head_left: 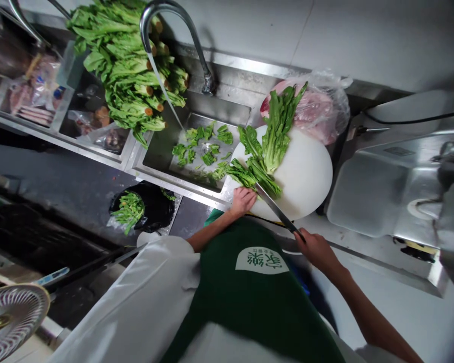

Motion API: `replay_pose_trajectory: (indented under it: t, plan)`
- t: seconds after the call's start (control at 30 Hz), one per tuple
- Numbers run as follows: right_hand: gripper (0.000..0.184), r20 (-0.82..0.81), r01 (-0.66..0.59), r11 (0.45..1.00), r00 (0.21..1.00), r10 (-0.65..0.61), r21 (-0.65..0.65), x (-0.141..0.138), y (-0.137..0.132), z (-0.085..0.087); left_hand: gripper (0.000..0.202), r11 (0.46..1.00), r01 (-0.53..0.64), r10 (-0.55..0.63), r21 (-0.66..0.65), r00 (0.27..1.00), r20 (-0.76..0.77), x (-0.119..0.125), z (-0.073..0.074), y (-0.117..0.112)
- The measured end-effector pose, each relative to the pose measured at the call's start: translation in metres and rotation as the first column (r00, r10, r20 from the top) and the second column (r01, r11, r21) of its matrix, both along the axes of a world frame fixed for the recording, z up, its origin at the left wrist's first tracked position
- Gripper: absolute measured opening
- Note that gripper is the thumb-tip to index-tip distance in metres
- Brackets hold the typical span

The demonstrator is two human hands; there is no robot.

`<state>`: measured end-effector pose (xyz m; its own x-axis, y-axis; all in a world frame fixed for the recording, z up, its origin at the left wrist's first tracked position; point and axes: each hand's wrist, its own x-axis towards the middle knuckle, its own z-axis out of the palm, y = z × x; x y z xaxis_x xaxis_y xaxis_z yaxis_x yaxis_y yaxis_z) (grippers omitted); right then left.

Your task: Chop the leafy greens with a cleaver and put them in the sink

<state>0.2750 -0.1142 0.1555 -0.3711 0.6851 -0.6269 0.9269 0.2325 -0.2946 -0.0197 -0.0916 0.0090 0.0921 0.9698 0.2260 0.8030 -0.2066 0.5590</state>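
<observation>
My right hand [315, 248] is wrapped round the handle of a kitchen knife [276, 207]. The blade slants up and left, its tip at a bunch of leafy greens [263, 176] on the round white cutting board [310, 171]. At the board's near left edge, my left hand [243, 200] has its fingers curled against the near side of these greens, beside the blade. Its fingertips are partly hidden. More long leaves [280, 126] lie across the back of the board. Cut pieces of greens [210, 154] are scattered in the sink to the left.
Water runs from a curved faucet [208, 83] into the sink [159, 156]. Stacked lettuce stalks [124, 75] pile up left of it. Bagged raw meat [318, 111] sits behind the board. A black-lined bin [151, 204] stands below; a metal machine [378, 186] is at right.
</observation>
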Motion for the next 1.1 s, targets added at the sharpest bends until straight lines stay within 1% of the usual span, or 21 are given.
replay_pose_trajectory:
  t: [0.07,0.1,0.17,0.23,0.3,0.37,0.43,0.5,0.6,0.67,0.7,0.77,0.83,0.9,0.97,1.03,1.1]
  plan:
    - [0.038,0.012,0.116,0.993,0.993,-0.117,0.02,0.021,-0.012,0.011,0.032,1.0,0.003,-0.003,-0.005,1.0,-0.022,0.001,0.016,0.011]
    - [0.038,0.037,0.182,0.983,0.982,-0.183,0.036,0.031,-0.018,0.014,0.032,0.999,0.033,-0.034,-0.018,0.999,-0.042,0.003,0.024,0.02]
    - [0.038,0.1,0.302,0.951,0.946,-0.308,0.07,0.046,-0.028,0.015,0.032,0.989,0.138,-0.143,-0.054,0.984,-0.106,0.013,0.039,0.039]
    - [0.037,0.142,0.383,0.919,0.908,-0.393,0.098,0.055,-0.035,0.009,0.033,0.968,0.231,-0.247,-0.103,0.949,-0.194,0.025,0.048,0.058]
    - [0.035,0.158,0.415,0.903,0.89,-0.429,0.112,0.061,-0.041,0.001,0.032,0.941,0.297,-0.333,-0.164,0.903,-0.271,0.036,0.054,0.07]
    - [0.033,0.159,0.41,0.905,0.892,-0.424,0.112,0.063,-0.047,-0.005,0.032,0.904,0.364,-0.42,-0.223,0.853,-0.31,0.044,0.057,0.075]
    - [0.031,0.157,0.391,0.913,0.901,-0.405,0.112,0.064,-0.052,-0.009,0.032,0.866,0.421,-0.492,-0.269,0.816,-0.303,0.048,0.058,0.078]
    - [0.029,0.151,0.372,0.92,0.909,-0.388,0.123,0.063,-0.056,-0.011,0.029,0.852,0.434,-0.507,-0.292,0.823,-0.257,0.051,0.057,0.083]
    - [0.029,0.151,0.344,0.928,0.919,-0.364,0.145,0.061,-0.054,-0.012,0.028,0.87,0.404,-0.458,-0.282,0.874,-0.163,0.058,0.053,0.091]
    - [0.029,0.16,0.325,0.934,0.924,-0.347,0.147,0.061,-0.049,-0.013,0.025,0.894,0.387,-0.418,-0.226,0.902,-0.106,0.06,0.051,0.091]
    - [0.028,0.165,0.314,0.938,0.927,-0.336,0.145,0.061,-0.047,-0.012,0.024,0.915,0.364,-0.381,-0.174,0.922,-0.074,0.06,0.051,0.087]
    - [0.028,0.179,0.284,0.947,0.934,-0.309,0.15,0.064,-0.044,-0.01,0.024,0.966,0.255,-0.255,-0.039,0.967,0.01,0.054,0.054,0.075]
    - [0.03,0.204,0.244,0.953,0.939,-0.278,0.179,0.067,-0.044,-0.006,0.023,0.993,0.082,-0.091,0.083,0.99,0.111,0.043,0.058,0.057]
    - [0.032,0.215,0.186,0.958,0.948,-0.233,0.216,0.07,-0.045,-0.002,0.022,0.987,-0.072,0.043,0.142,0.98,0.194,0.03,0.06,0.037]
    - [0.035,0.208,0.097,0.968,0.967,-0.147,0.232,0.071,-0.045,0.003,0.021,0.975,-0.16,0.122,0.153,0.965,0.232,0.021,0.057,0.019]
    - [0.036,0.206,-0.013,0.976,0.978,-0.032,0.216,0.069,-0.041,0.006,0.021,0.977,-0.164,0.13,0.14,0.966,0.224,0.019,0.05,0.007]
    - [0.034,0.234,-0.098,0.978,0.971,0.053,0.185,0.063,-0.033,0.008,0.023,0.988,-0.107,0.084,0.114,0.978,0.19,0.027,0.04,0.001]
